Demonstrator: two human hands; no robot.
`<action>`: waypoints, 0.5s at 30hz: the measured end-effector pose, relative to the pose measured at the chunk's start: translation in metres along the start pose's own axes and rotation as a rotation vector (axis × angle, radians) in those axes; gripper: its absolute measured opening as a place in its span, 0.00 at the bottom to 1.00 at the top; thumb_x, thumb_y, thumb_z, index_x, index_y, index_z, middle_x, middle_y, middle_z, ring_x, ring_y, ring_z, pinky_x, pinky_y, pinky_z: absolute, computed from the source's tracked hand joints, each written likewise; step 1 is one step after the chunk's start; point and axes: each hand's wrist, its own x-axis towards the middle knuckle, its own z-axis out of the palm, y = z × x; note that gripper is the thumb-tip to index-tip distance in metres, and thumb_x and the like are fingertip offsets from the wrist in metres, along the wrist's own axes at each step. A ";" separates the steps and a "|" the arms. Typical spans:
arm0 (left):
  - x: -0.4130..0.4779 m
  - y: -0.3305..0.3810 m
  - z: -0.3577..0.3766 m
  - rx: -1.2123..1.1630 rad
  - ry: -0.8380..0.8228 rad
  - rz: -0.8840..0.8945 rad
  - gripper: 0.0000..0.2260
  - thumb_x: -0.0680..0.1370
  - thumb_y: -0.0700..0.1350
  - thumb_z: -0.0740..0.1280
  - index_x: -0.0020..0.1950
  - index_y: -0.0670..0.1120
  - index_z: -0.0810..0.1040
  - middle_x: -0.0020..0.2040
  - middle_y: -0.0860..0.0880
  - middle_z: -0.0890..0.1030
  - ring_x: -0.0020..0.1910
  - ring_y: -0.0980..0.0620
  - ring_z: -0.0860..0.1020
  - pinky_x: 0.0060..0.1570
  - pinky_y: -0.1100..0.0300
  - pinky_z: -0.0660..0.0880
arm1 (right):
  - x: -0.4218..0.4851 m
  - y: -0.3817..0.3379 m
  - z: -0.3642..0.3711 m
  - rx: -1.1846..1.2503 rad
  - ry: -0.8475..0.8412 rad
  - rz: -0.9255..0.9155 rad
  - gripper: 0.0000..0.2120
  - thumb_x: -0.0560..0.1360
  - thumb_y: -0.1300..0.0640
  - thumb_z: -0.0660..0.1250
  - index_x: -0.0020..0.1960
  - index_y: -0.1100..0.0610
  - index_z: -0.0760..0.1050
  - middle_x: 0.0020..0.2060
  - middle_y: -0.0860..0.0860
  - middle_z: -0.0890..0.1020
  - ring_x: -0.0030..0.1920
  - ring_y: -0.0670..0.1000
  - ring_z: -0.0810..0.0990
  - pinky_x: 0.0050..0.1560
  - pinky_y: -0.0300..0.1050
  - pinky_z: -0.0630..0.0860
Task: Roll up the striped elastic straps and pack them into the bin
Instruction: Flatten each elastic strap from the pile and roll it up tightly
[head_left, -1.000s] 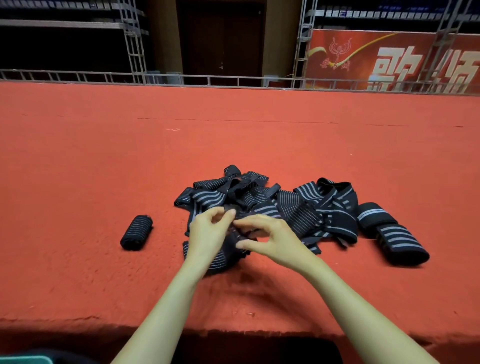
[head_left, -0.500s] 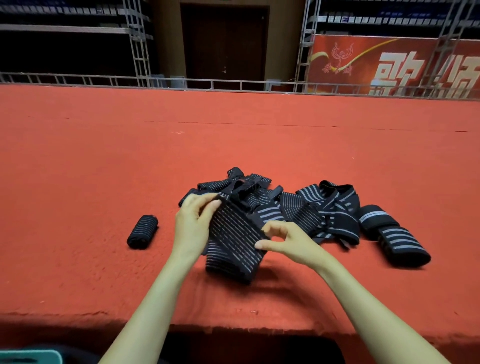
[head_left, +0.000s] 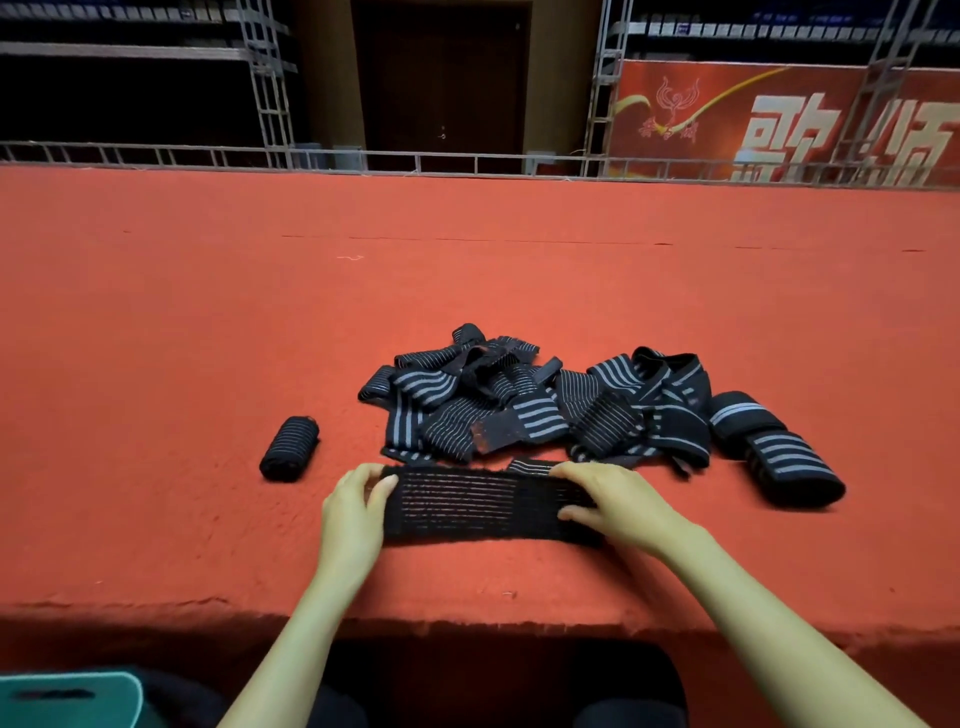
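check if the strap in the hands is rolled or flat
Spread flat: the strap lies unrolled, left hand and right hand holding its ends.

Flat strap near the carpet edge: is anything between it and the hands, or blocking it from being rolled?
Nothing visible. The left hand and right hand hold the flat strap by its ends, on bare red carpet. The loose pile lies just behind it; one strap end lies close to its far edge.
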 end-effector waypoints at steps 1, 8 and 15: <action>-0.001 -0.006 -0.002 0.015 0.005 -0.021 0.03 0.78 0.39 0.65 0.47 0.43 0.79 0.46 0.47 0.81 0.48 0.47 0.77 0.48 0.56 0.68 | -0.005 0.001 -0.001 0.035 0.043 0.004 0.18 0.73 0.51 0.69 0.61 0.52 0.74 0.55 0.47 0.81 0.53 0.51 0.78 0.52 0.47 0.72; -0.001 -0.021 -0.011 0.113 0.065 -0.072 0.06 0.78 0.39 0.64 0.51 0.39 0.79 0.49 0.41 0.81 0.50 0.42 0.77 0.51 0.52 0.68 | -0.021 0.021 -0.015 0.093 0.125 0.084 0.06 0.72 0.54 0.72 0.46 0.53 0.78 0.40 0.46 0.82 0.42 0.50 0.78 0.44 0.36 0.65; 0.003 -0.019 -0.017 0.242 -0.069 -0.093 0.09 0.78 0.41 0.65 0.56 0.39 0.80 0.53 0.40 0.81 0.55 0.39 0.77 0.55 0.51 0.69 | -0.032 0.047 -0.037 0.259 0.078 0.338 0.09 0.68 0.46 0.75 0.46 0.47 0.80 0.44 0.44 0.83 0.48 0.46 0.80 0.53 0.48 0.75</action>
